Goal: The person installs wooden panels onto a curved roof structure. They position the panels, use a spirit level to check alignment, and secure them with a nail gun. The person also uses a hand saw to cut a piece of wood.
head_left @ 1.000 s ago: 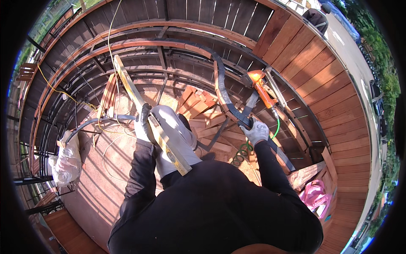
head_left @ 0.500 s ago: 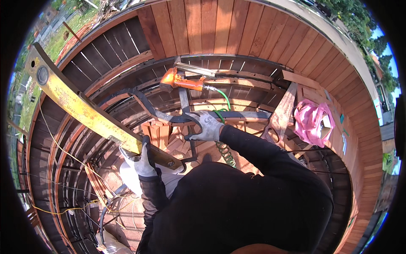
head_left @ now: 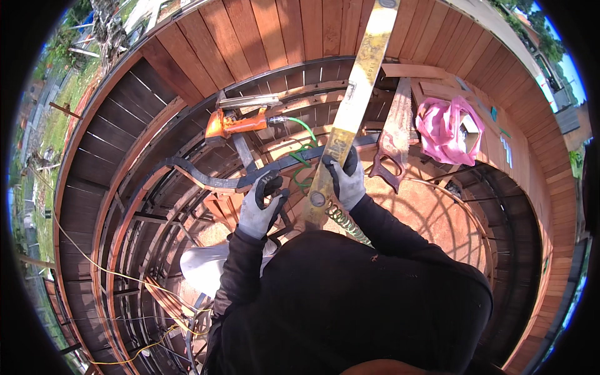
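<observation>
1. Clearly, a yellow spirit level [head_left: 357, 87] is gripped near its lower end by the right hand [head_left: 350, 178], whose gloved fingers [head_left: 354, 164] are closed on it.
2. The left hand [head_left: 257, 209], also gloved, is held just beside the level, its fingers half curled, a gap left between them and the thumb, with nothing seen in the grasp.
3. The level is tilted, its far end carried up to the top of the view, across the wooden boards [head_left: 294, 31].
4. Behind both hands, a dark curved rail [head_left: 215, 182] is crossed by a coiled green hose [head_left: 306, 153].
5. Beyond the left hand, an orange power tool [head_left: 247, 124] is seen.
6. Right of the level, a handsaw [head_left: 395, 128] is placed, with a pink bag [head_left: 431, 134] set just beside it.
</observation>
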The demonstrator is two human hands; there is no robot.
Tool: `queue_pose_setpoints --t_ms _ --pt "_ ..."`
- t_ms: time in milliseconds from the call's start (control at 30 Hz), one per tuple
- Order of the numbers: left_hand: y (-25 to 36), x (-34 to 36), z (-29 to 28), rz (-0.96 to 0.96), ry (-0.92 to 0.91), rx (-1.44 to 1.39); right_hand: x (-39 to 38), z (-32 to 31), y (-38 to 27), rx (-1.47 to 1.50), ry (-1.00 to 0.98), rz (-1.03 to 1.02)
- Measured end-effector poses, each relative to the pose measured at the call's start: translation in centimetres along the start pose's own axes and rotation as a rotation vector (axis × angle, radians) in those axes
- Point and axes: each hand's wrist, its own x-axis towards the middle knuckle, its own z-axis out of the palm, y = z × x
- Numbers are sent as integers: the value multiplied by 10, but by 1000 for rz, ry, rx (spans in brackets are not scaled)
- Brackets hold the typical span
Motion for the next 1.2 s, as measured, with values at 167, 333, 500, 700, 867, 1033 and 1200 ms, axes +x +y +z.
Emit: queue_pose_setpoints --t_ms 167,333,500,700,867,1033,1200 --pt "-42 -41 -41 -175 72 134 55 -69 42 189 305 286" --pt "-86 -77 -88 -180 304 167 96 -124 101 59 327 510" --pt "-114 -91 -112 -270 341 94 117 -112 79 109 456 465" --pt "-129 -87 -109 -311 226 453 128 -92 65 -138 543 469" --pt "-152 -90 -118 -275 202 750 126 -93 86 -77 640 464" --pt "-101 -79 -91 -422 174 513 121 -108 103 361 454 590" --pt "-130 -78 -89 -398 208 520 117 -116 89 414 337 634"
